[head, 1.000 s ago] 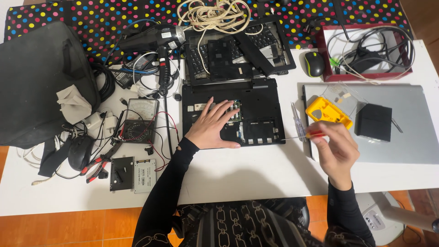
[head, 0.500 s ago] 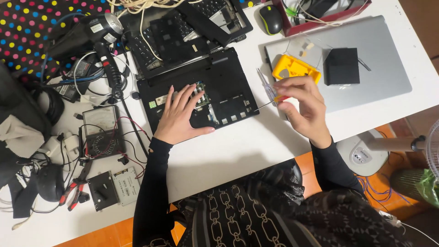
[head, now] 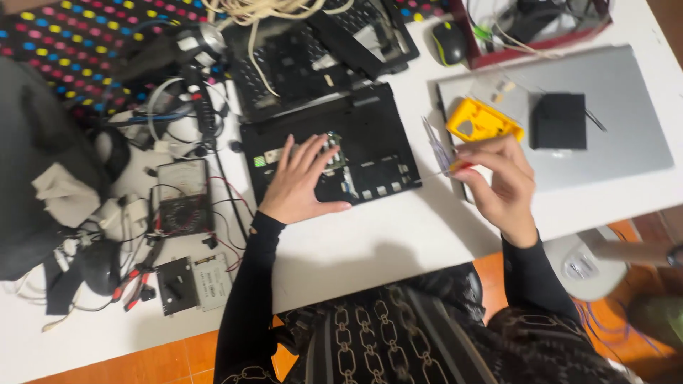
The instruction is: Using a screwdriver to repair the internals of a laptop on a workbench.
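Opened black plastic laptop base, its circuit board and small components exposed, lying flat on the white table directly beneath the left hand. The left hand rests open, palm down and fingers spread, on the middle of the base, pressing on the bared parts. The right hand, held off to the side of the base and above the table edge, is closed in a pinch on a thin red-handled screwdriver; its shaft points toward the base, though blur leaves the tip uncertain.

Risks, as a judgement: the spread palm bears on exposed circuitry, so pressure or static could harm a component; a slip of the narrow tool could scratch the board; any small screws freed here could roll off the near edge.

Just beyond the right hand lie a yellow plastic tool case and a small black square box, both on a closed silver laptop. Beyond the left hand sits a detached black keyboard panel; to its outer side, an analogue multimeter with red and black leads among tangled cables. A dark polka-dot cloth covers the far corner. Orange floor tiles show below the table.
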